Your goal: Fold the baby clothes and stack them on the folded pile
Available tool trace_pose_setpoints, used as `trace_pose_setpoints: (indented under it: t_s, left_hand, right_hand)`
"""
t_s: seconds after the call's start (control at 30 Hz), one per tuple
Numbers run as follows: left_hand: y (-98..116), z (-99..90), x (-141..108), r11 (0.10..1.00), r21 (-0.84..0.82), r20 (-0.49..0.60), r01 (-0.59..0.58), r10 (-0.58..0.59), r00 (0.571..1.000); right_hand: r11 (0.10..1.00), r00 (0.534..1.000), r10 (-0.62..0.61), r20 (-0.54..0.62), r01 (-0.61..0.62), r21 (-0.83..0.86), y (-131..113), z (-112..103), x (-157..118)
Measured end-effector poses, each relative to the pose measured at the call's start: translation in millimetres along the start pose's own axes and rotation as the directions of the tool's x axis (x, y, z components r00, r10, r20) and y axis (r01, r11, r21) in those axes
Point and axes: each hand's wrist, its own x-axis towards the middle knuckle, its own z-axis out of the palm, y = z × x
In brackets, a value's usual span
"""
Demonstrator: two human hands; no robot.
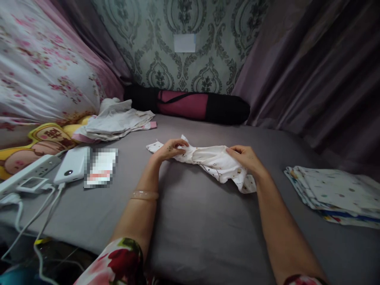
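From the head view, I see the person's left hand [171, 150] and right hand [245, 156] out in front, the fingers of each closed in a pinch on the white printed cloth [219, 164], which is bunched and stretched between them above the grey sheet [208, 225]. A corner of it pokes out beyond the left fingers, and a loose end hangs down just below the right ones. Well to the right of the right fingers lies a folded stack of printed cloths [335, 190]. Left of the left fingers are a pixelated packet [102, 168], a white power bank [73, 164] and a power strip [29, 176]; farther off beyond them sits a pile of pale cloths [115, 120], and straight ahead past both hands' fingers stretches a black and maroon roll [182, 105]
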Motion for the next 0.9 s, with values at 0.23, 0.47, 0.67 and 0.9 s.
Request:
trace_pose_setpoints:
  t_s: [0.23, 0.47, 0.67, 0.9]
  left_hand:
    - [4, 6.7, 0, 0.998, -0.046, 0.022, 0.036, -0.035, 0.999]
    - [5, 11.2, 2, 0.997, -0.075, -0.084, 0.015, -0.021, 0.996]
    - [16, 12.3, -1, 0.984, -0.173, -0.106, 0.034, -0.053, 0.993]
    - [20, 11.0, -6, 0.985, -0.172, -0.205, 0.032, -0.068, 0.976]
  right_hand:
    - [0.999, 0.999, 0.04, 0.018, -0.04, 0.013, 1, 2, 0]
    - [0.999, 0.999, 0.016, 0.03, -0.017, 0.033, 1, 3, 0]
    - [1.0, 0.999, -0.01, 0.033, 0.009, 0.016, -1, 2, 0]
    - [0.999, 0.999, -0.033, 0.037, 0.032, 0.031, -14, -1, -6]
